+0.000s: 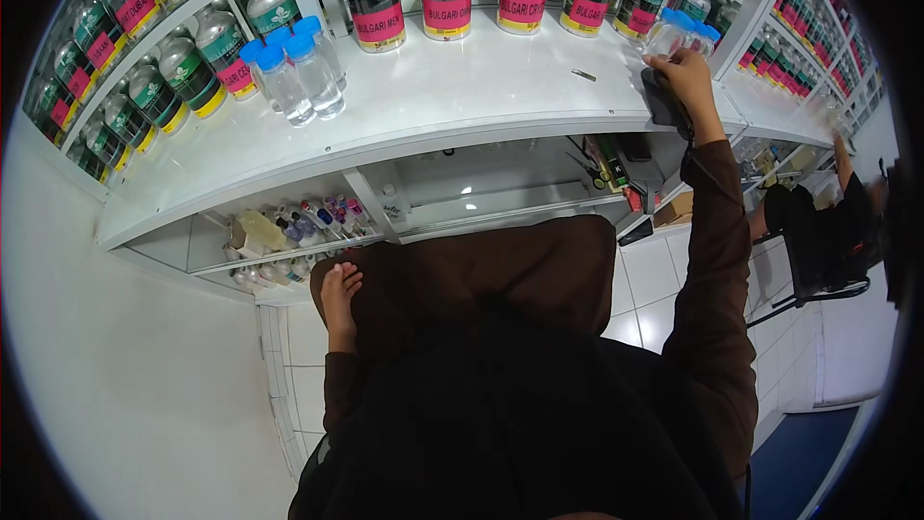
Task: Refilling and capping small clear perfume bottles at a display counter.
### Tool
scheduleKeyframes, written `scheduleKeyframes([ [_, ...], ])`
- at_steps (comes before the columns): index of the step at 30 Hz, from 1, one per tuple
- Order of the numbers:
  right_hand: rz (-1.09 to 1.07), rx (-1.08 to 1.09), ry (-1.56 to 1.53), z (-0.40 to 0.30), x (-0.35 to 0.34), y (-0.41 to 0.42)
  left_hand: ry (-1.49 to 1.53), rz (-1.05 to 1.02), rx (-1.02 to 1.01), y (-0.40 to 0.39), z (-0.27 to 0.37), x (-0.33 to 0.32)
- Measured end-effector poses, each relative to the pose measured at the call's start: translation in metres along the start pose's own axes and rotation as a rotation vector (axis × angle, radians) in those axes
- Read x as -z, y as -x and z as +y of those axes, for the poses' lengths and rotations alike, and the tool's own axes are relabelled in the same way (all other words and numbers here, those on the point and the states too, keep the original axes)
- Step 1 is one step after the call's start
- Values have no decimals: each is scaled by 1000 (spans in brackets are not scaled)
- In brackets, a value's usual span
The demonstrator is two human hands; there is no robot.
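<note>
My right hand (684, 79) is at the right of the white counter (462, 87), its fingers on a dark, flat object (663, 100) at the counter's front edge; whether it grips this is partly hidden. Just behind it stand small clear bottles with blue caps (675, 27). My left hand (341, 292) rests on the brown cloth over my lap, palm partly up, fingers a little curled, holding nothing. At the counter's left is another group of blue-capped clear bottles (303, 79). A small flat metallic piece (583, 75) lies between the two groups.
Large labelled bottles (374, 3) line the counter's back and the left shelves (170, 11). Below the counter, an open shelf holds scissors (593, 172) and boxes; another compartment holds small bottles (310, 220). A seated person (823, 224) is at the far right, by more shelves.
</note>
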State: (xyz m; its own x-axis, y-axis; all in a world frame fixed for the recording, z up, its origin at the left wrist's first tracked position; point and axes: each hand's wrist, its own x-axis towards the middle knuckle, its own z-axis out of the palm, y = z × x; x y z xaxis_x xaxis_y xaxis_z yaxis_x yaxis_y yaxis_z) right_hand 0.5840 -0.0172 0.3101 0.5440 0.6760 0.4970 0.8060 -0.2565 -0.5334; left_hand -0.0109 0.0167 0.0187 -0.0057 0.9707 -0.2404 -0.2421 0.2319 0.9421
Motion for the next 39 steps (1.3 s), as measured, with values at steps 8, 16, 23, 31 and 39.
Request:
scheduleKeyframes([
  [8, 8, -108, 345, 4, -33, -10, -130, 24, -116, -4, -12, -6],
  [16, 17, -92, 119, 2, -25, 14, -188, 85, -245, -1, -18, -11],
  [23, 23, 26, 56, -2, -27, 27, -245, 93, -289, 2, -16, -15],
  [31, -38, 25, 144, 0, -28, 20, -277, 125, -337, 0, -19, -19],
  [39, -63, 45, 136, 2, -29, 18, -327, 143, -359, 0, -24, -19],
])
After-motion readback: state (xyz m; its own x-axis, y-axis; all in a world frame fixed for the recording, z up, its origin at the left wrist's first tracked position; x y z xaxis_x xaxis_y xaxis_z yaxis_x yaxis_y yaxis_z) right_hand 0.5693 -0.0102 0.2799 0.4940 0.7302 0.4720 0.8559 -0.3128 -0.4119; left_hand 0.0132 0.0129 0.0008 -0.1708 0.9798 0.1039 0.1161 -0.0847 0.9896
